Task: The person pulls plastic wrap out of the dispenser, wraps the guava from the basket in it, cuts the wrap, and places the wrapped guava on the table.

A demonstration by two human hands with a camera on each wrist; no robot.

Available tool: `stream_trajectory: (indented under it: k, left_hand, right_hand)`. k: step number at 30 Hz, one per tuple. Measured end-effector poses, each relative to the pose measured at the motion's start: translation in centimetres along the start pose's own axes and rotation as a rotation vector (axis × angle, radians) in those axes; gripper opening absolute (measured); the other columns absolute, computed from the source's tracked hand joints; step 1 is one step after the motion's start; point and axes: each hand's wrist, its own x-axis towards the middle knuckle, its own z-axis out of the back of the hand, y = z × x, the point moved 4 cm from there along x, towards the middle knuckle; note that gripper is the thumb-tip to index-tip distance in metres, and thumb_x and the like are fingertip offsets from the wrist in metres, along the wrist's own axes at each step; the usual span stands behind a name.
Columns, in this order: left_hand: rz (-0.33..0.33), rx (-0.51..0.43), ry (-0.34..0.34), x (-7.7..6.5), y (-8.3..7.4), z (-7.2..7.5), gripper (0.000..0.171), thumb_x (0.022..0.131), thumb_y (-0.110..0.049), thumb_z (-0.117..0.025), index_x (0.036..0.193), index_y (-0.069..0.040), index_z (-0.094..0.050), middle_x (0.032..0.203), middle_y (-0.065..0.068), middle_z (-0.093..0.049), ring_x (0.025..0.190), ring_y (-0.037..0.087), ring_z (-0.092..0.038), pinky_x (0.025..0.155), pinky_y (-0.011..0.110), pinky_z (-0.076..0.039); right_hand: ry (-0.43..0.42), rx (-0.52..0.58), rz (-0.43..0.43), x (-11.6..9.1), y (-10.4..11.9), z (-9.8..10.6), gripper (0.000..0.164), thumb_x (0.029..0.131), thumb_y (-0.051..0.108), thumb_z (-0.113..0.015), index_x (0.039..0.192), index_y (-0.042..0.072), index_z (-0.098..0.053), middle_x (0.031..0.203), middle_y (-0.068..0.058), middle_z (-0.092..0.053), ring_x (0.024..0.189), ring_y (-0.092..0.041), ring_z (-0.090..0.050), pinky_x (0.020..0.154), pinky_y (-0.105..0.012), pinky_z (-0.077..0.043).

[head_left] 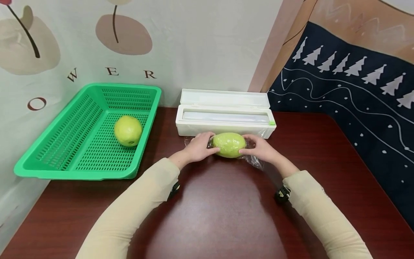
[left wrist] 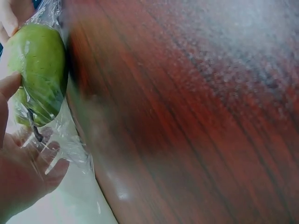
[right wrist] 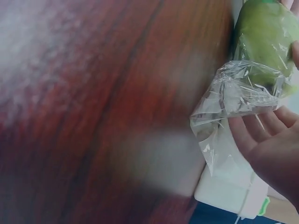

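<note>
A yellow-green pear (head_left: 229, 145) wrapped in clear cling film is held between my two hands, just in front of the white film box. My left hand (head_left: 201, 146) grips its left end, thumb on the near side. The left wrist view shows a dark stem (left wrist: 35, 129) under the film, beside the fingers. My right hand (head_left: 260, 147) grips the other end, its thumb also on the near side. Loose, crumpled cling film (right wrist: 233, 95) hangs from that end over the right fingers. More film bunches around the stem end by the left hand.
The white cling film box (head_left: 226, 128) stands behind the hands with its lid up and a roll inside. At the left is a green plastic basket (head_left: 81, 175) holding another pear (head_left: 128, 130). The dark red-brown table (head_left: 220, 216) meets a printed cloth at the back.
</note>
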Motion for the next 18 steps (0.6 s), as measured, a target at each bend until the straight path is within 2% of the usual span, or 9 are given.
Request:
stream_trajectory:
  k: [5,8,13,18]
  left_hand:
    - [0.026,0.019,-0.011,-0.3,0.0,0.0,0.06,0.089,-0.042,-0.059,0.136,-0.008,-0.042,0.137,0.009,-0.048,0.129,0.03,-0.04,0.106,0.049,-0.032]
    - [0.032,0.02,-0.018,-0.5,0.0,0.0,0.061,0.089,-0.042,-0.058,0.137,-0.008,-0.041,0.139,0.009,-0.047,0.13,0.031,-0.039,0.106,0.05,-0.031]
    - [0.022,0.03,-0.02,-0.6,-0.1,-0.1,0.062,0.088,-0.041,-0.059,0.138,-0.009,-0.039,0.139,0.01,-0.046,0.129,0.03,-0.039,0.104,0.049,-0.032]
    - [0.011,0.033,-0.016,-0.6,-0.1,-0.2,0.067,0.086,-0.042,-0.061,0.14,-0.009,-0.038,0.14,0.009,-0.046,0.129,0.03,-0.04,0.102,0.049,-0.033]
  right_hand:
    - [-0.024,-0.149,0.042,-0.6,0.8,0.2,0.067,0.08,0.023,-0.074,0.135,-0.003,-0.044,0.133,-0.022,-0.05,0.127,-0.034,-0.044,0.106,-0.049,-0.034]
    - [-0.081,-0.209,0.026,-0.9,1.2,0.8,0.072,0.083,0.027,-0.071,0.139,-0.002,-0.038,0.132,-0.024,-0.05,0.124,-0.036,-0.048,0.104,-0.049,-0.037]
    - [-0.206,-0.155,-0.032,-1.5,1.0,2.5,0.062,0.086,0.026,-0.067,0.136,-0.001,-0.042,0.122,-0.027,-0.056,0.112,-0.038,-0.057,0.094,-0.046,-0.048]
    - [-0.238,-0.15,-0.046,-2.0,0.5,3.4,0.053,0.086,0.025,-0.067,0.13,0.001,-0.05,0.12,-0.024,-0.059,0.113,-0.035,-0.056,0.092,-0.046,-0.048]
